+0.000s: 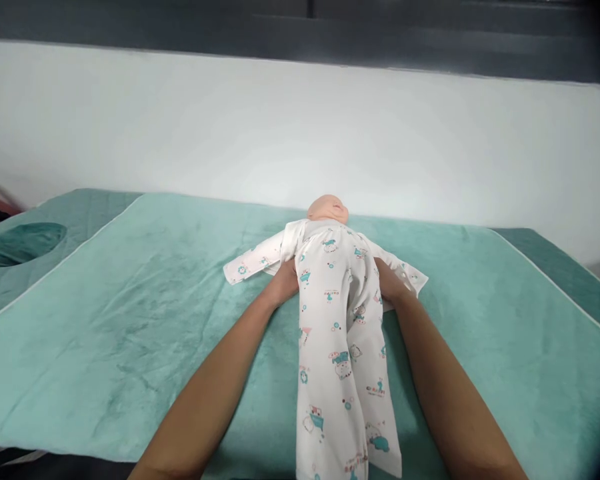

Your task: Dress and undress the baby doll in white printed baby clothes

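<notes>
On cloth [145, 327], hands [284, 283] [391, 283] flank doll [327, 209]; far edge near, sides roomy.

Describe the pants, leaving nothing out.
The pants are white, soft-looking cloth with small teal and pinkish cartoon prints. They cover the doll from the upper chest down, lightly creased, both legs stretching toward the camera; one runs past the picture's bottom edge. The left hand and right hand meet the cloth at its upper sides, fingers hidden.

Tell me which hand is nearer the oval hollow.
Left. The left hand is beside the printed trousers, toward the oval hollow; the right hand is at their opposite side, farther off.
</notes>
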